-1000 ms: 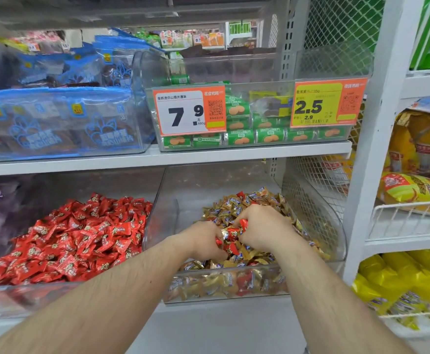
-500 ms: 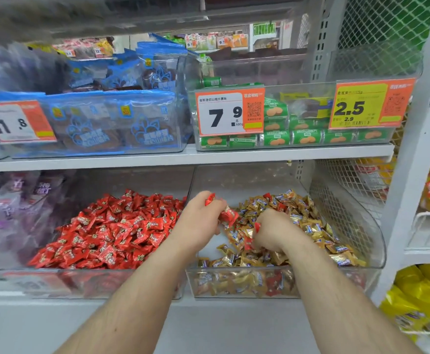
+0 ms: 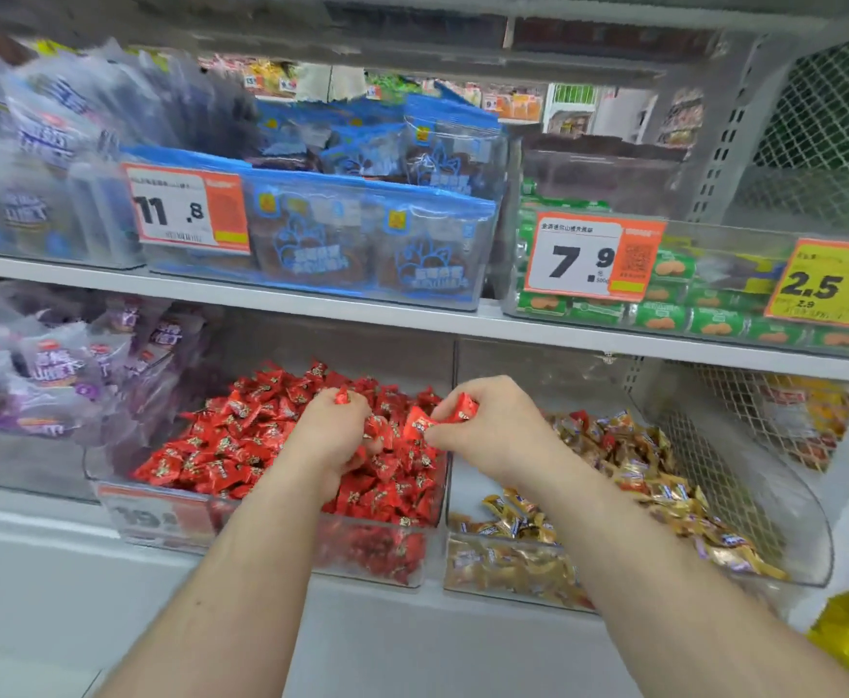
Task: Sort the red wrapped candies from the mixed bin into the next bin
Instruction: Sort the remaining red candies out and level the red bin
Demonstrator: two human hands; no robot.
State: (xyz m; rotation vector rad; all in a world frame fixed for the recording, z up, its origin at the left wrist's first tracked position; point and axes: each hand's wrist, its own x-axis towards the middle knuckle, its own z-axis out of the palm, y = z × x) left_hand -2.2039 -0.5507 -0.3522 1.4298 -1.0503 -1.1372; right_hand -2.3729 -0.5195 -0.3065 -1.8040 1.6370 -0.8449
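White shelf (image 3: 372, 642) — red-candy bin (image 3: 362, 556), mixed bin (image 3: 513, 571)

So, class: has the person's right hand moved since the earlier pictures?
Yes. The right hand, holding red candies, has moved left from the mixed bin to the divider beside the red bin.

From my feed, both forearms come up from the bottom of the frame bare, no sleeves showing. My left hand (image 3: 331, 435) and right hand (image 3: 487, 435), mid-frame, wear no gloves, rings or watch that I can see.
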